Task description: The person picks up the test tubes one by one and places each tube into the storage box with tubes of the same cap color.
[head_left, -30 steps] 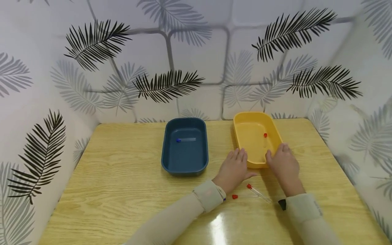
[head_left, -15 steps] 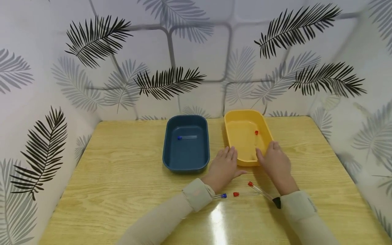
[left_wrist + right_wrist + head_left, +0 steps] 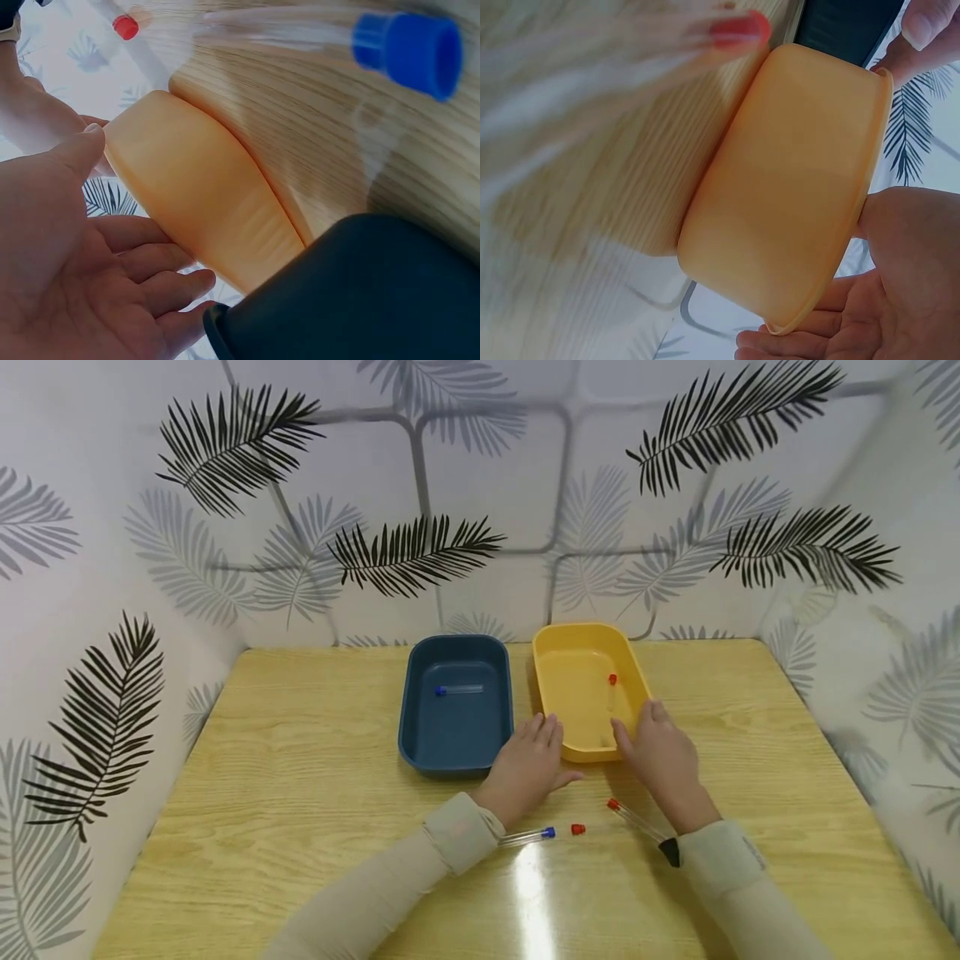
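I see just a narrow slot between the blue tray [image 3: 457,731] and the yellow tray [image 3: 573,693], and the left hand [image 3: 521,768] fills its near end. The right hand [image 3: 663,756] blocks the yellow tray's near right corner, so the easier way in is from above or past the far rim. A blue-capped tube [image 3: 528,837] and two red-capped tubes [image 3: 578,829] clutter the wood between the forearms. Wide room lies across the table [image 3: 300,735] left of the blue tray — and right of the right hand. The leafy backdrop [image 3: 412,560] stands close behind both trays.
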Demonstrator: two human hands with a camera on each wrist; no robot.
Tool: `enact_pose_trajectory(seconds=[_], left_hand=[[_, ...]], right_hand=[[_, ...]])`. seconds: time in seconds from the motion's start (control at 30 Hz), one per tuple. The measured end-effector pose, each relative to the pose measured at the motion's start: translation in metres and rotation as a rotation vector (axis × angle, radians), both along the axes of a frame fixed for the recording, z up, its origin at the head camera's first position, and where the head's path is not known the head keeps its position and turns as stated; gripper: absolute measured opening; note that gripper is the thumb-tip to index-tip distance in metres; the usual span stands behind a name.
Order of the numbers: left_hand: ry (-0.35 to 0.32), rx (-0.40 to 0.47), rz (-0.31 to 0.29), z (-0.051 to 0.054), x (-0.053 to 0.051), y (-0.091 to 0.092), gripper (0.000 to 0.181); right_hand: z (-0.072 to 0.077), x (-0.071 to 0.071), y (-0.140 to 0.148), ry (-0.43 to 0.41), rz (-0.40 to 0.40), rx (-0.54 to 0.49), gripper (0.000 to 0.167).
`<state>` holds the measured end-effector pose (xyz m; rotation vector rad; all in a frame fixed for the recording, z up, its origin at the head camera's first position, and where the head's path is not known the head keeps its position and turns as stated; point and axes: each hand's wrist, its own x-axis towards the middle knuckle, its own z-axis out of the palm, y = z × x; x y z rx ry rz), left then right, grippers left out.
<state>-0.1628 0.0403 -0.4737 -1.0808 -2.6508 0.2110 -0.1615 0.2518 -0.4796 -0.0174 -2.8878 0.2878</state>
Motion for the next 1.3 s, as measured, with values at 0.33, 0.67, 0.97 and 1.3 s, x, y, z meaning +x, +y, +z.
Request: enact_pose_trajectory(seconds=[0.33, 0.67, 0.97, 1.3], left_hand=[[-0.055, 0.040, -0.008, 0.003, 0.002, -0.013, 0.073], [-0.053, 0.035, -0.028, -0.001, 0.000, -0.019, 0.073], [-0.151, 0.089, -0.046, 0.002, -0.004, -0.024, 0.069], [-0.126, 0.218, 0.016, -0.002, -0.012, -0.025, 0.086]], right_hand=[[-0.004, 0.000, -0.010, 0.037, 0.003, 0.028, 0.067], [-0.004, 0.005, -0.016, 0.075, -0.020, 0.036, 0.061], [0.002, 0.011, -0.006, -0.033, 0.067, -0.033, 0.058], [0.009, 0.030, 0.030, 0.024, 0.060, -0.264, 0.050]])
